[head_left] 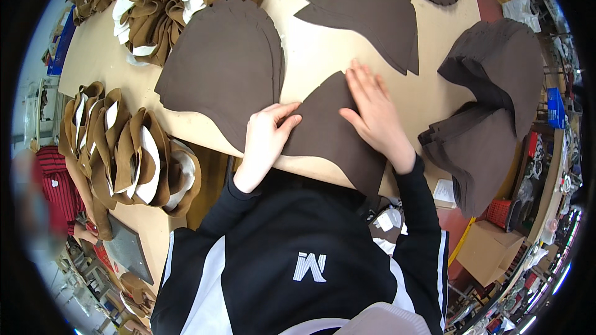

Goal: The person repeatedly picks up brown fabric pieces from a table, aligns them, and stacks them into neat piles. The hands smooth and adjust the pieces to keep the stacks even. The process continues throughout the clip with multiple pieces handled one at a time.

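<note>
Left hand (266, 139) and right hand (375, 115) are apart on the dark brown panel (326, 127): the left has thumb and forefinger at its left edge, whether pinching I cannot tell; the right lies flat, hiding part of its right edge. Far left of the panel, a co-worker (59, 180) is blurred; nearer, curled brown-and-white pieces (124, 142) partly hide one another. Just left of it sits a notched dark stack (217, 62). The panel looks matte, peaked on top, its lower right tip at the counter's (310, 56) edge. Bare surface opens above it; well right, folded dark pieces (496, 99) are heaped.
</note>
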Action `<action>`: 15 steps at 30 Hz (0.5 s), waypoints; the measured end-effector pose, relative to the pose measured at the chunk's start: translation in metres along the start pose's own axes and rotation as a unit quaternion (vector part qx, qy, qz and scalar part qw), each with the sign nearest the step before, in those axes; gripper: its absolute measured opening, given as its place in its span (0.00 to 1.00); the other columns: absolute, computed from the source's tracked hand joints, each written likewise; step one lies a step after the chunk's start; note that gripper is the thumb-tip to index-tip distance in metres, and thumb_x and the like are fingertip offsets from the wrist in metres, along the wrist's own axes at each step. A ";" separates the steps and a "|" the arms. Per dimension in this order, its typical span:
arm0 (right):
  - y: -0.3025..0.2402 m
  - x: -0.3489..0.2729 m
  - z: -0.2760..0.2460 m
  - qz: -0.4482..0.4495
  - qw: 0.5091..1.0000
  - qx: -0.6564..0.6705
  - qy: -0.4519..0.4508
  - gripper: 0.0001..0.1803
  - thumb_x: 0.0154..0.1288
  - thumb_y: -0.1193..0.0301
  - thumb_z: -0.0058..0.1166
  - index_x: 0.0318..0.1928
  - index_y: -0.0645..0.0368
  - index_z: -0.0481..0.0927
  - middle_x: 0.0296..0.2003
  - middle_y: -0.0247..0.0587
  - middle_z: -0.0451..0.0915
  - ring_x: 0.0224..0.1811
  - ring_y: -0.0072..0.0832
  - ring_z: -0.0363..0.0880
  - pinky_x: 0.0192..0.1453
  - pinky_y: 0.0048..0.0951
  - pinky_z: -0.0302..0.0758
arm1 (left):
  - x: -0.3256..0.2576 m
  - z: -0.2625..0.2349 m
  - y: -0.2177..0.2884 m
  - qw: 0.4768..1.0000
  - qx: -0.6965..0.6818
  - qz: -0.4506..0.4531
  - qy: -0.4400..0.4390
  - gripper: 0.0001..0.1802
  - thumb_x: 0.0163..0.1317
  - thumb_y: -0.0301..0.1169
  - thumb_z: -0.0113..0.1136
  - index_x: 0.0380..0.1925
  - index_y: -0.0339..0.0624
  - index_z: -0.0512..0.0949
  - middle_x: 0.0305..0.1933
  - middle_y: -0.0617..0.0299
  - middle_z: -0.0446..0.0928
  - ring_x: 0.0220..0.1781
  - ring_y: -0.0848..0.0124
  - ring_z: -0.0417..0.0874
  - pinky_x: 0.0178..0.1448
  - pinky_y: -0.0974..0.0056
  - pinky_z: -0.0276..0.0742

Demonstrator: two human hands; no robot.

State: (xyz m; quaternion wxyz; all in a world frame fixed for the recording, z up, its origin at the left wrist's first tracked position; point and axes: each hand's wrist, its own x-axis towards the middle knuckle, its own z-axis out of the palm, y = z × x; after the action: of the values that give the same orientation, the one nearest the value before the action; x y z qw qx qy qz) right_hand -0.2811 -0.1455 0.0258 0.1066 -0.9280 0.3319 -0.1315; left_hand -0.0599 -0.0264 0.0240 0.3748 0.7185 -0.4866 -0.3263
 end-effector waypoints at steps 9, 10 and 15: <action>-0.070 -0.044 0.014 -0.148 0.975 0.118 -0.116 0.52 0.63 0.37 0.55 0.73 0.66 0.63 0.76 0.52 0.60 0.79 0.41 0.59 0.81 0.43 0.55 | -0.001 0.000 -0.005 1.000 -0.006 -0.006 -0.004 0.15 0.63 0.29 0.67 0.49 0.36 0.85 0.39 0.50 0.85 0.34 0.60 0.86 0.42 0.62 0.79; -0.077 -0.050 0.013 -0.158 0.972 0.123 -0.124 0.52 0.63 0.37 0.56 0.73 0.66 0.64 0.76 0.52 0.61 0.79 0.40 0.59 0.81 0.42 0.55 | 0.000 -0.001 -0.003 1.000 -0.002 -0.009 -0.007 0.15 0.63 0.29 0.67 0.49 0.36 0.85 0.39 0.50 0.85 0.34 0.60 0.86 0.42 0.62 0.79; -0.079 -0.068 0.006 -0.210 0.901 0.317 -0.210 0.42 0.68 0.45 0.58 0.72 0.59 0.68 0.75 0.45 0.65 0.78 0.39 0.61 0.80 0.42 0.57 | 0.001 -0.004 -0.002 1.000 0.006 0.009 -0.029 0.16 0.65 0.29 0.65 0.52 0.36 0.83 0.40 0.50 0.84 0.36 0.60 0.86 0.44 0.63 0.80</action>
State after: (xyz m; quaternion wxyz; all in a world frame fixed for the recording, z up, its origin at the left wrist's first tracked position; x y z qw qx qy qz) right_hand -0.2831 -0.0412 0.0315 0.4322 -0.8995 0.0404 -0.0508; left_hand -0.0555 -0.0259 0.0237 0.3584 0.7068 -0.5057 -0.3409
